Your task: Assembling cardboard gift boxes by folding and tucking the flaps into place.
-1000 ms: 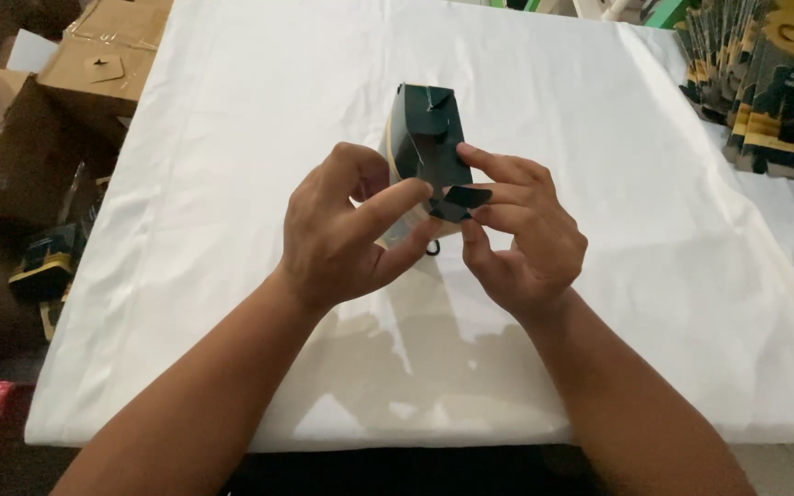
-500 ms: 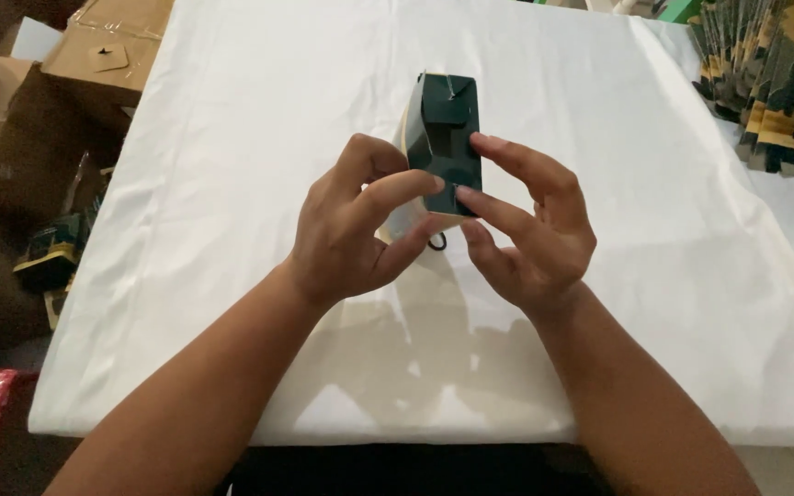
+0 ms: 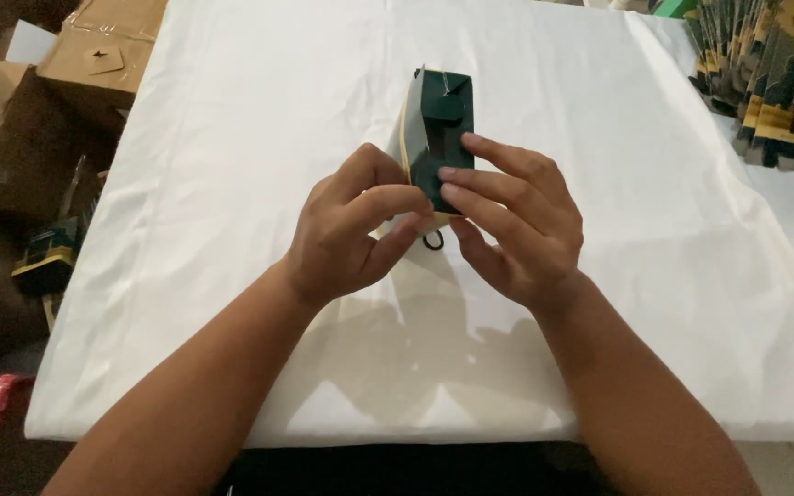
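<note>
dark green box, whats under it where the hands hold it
A small black loop shows just below the dark green box, over the white tablecloth. The left hand and right hand cover the box's bottom end, so anything else there is hidden.

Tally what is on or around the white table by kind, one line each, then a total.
Dark green carton held by left hand and right hand: 1
Brown cardboard boxes: 2
Stack of packaged cards: 1
White table cover: 1
Total: 5

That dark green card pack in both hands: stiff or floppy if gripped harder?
The pack is probably thin card: its pale edge shows, so it likely bends or creases. It seems light, held by fingertips of the left hand and right hand.
</note>
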